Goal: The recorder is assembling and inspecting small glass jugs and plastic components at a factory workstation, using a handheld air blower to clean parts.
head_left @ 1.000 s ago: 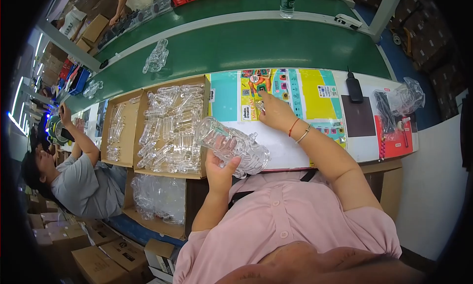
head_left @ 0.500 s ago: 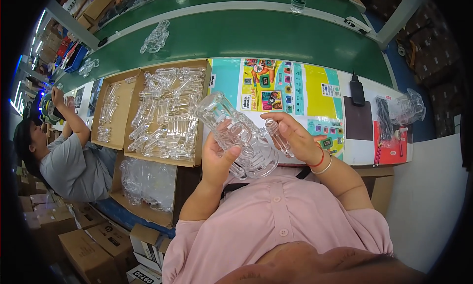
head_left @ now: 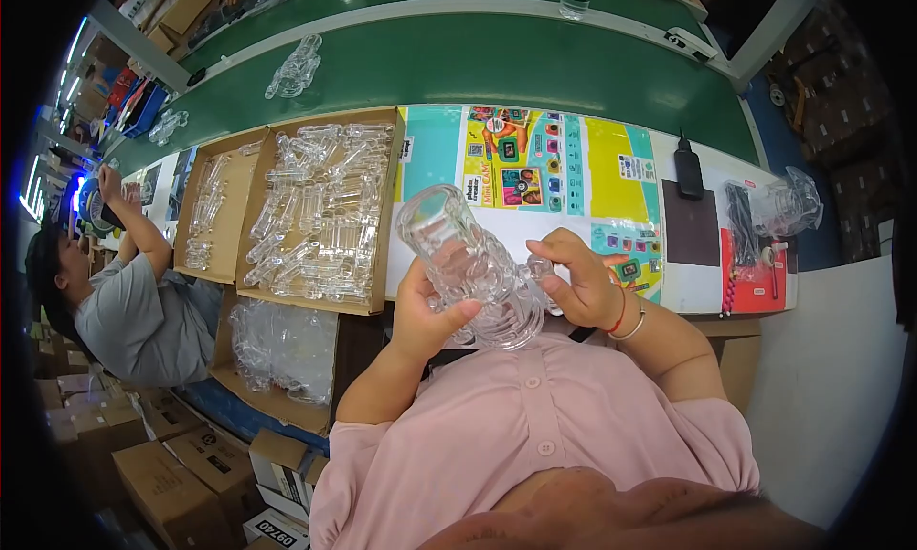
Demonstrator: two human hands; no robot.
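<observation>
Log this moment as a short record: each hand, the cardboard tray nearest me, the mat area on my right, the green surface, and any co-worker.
Left hand: grips a clear vessel, tilted
Right hand: fingers pinch a small clear part at the vessel's side; contact unclear
Nearest tray: many clear tubes, piled
Right side: black bottle, upper edge of dark square
Green surface: clear piece, beyond tray
Co-worker: at left, grey top

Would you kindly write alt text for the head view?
A person holds a clear vessel in the left hand and a small clear piece in the right hand; a box of clear tubes lies to the left.
</observation>
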